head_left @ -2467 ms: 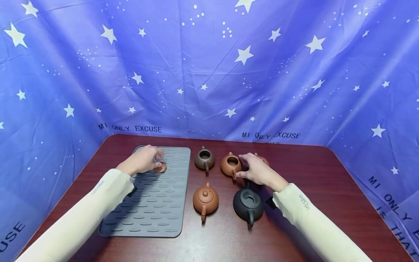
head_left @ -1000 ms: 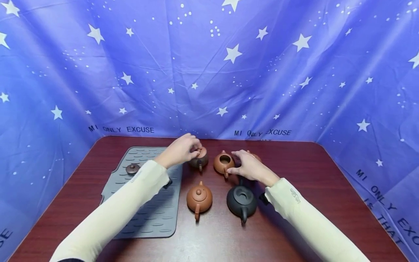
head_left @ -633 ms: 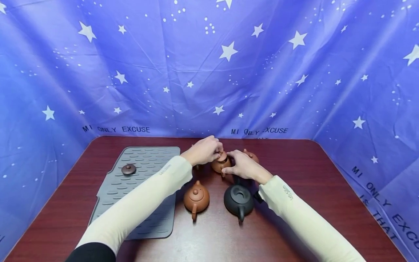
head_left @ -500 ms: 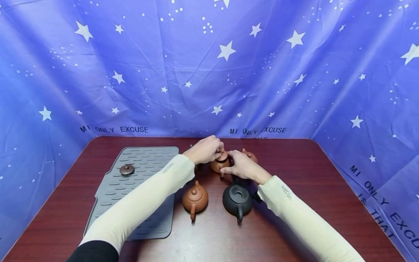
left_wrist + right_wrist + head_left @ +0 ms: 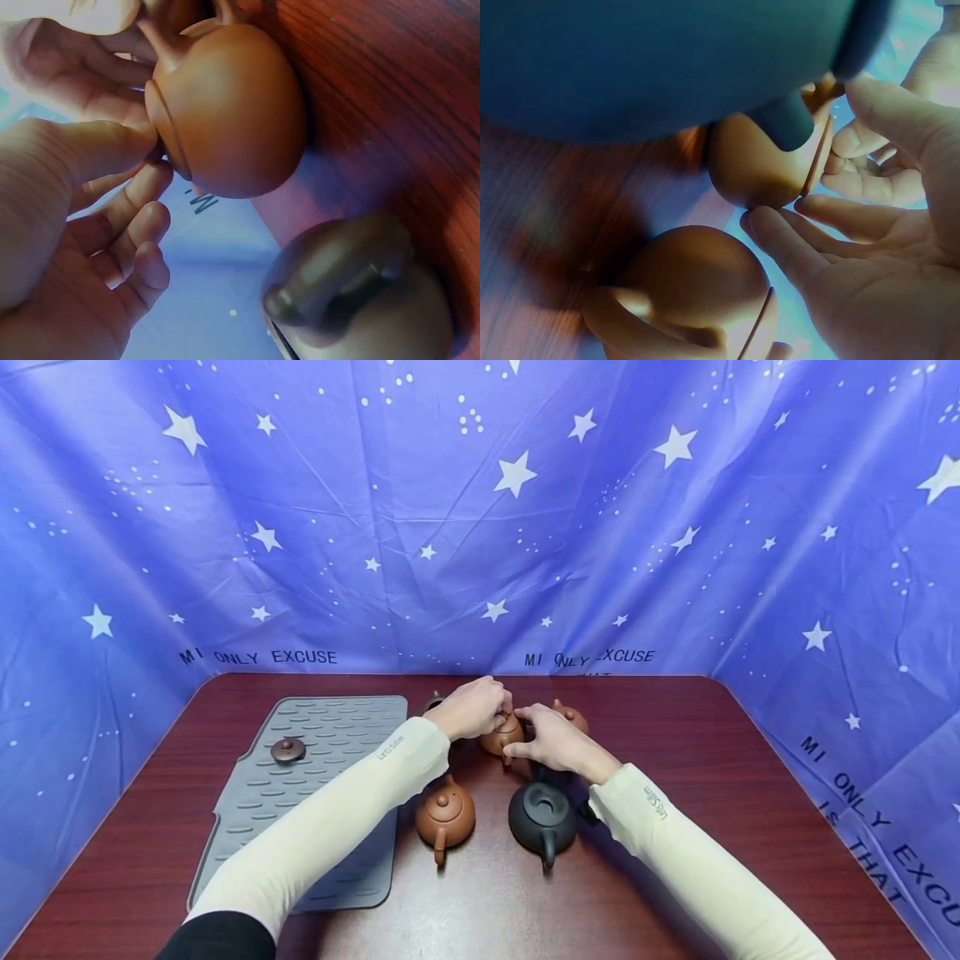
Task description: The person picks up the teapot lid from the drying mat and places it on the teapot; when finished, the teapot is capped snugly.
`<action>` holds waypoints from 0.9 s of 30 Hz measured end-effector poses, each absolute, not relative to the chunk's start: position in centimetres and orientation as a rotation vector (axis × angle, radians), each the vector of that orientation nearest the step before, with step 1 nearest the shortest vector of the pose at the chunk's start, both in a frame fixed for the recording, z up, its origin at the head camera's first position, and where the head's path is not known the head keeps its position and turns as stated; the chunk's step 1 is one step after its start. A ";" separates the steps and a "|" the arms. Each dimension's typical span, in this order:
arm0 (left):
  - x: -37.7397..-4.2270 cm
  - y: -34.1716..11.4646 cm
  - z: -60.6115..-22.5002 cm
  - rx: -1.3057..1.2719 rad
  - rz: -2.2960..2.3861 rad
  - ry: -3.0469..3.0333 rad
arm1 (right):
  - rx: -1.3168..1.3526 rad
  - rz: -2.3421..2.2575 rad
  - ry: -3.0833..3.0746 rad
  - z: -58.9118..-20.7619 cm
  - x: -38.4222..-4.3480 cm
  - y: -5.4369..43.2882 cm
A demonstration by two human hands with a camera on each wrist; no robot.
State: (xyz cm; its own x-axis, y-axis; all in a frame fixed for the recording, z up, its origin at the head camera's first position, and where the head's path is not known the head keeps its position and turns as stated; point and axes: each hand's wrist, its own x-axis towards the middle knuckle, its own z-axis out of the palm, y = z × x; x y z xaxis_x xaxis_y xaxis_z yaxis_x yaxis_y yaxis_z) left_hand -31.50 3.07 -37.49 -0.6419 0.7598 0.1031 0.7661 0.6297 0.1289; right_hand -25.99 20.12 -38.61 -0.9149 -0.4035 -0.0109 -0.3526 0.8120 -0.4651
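Observation:
At the back centre stands an orange-brown teapot [image 5: 495,743]. The thumb and fingertips of my left hand [image 5: 474,706] pinch the knob of its lid [image 5: 166,126], which sits on the opening. My right hand [image 5: 558,739] holds the same pot steady, thumb at the handle and fingers against the far side of the body. Just left of it, a dark brown teapot [image 5: 360,285] is mostly hidden by my left arm in the head view. Another orange-brown teapot [image 5: 573,717] shows behind my right hand; in the right wrist view it has a lid on.
Nearer me are a lidded orange-brown teapot [image 5: 445,818] and a black teapot [image 5: 542,818], which stands close to my right wrist. A grey ridged mat [image 5: 337,710] covers the left of the table, with a dark brown lid [image 5: 288,750] on it. A starry blue curtain [image 5: 420,510] hangs behind.
My left hand has carried the orange-brown lid from the mat, past the dark brown teapot, onto the orange-brown pot, where the lid has settled flat. My right hand has stayed at that pot.

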 end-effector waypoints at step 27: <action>-27.0 -19.0 -35.1 -0.858 -0.446 -2.842 | -0.733 -0.740 2.882 -36.2 -26.4 16.2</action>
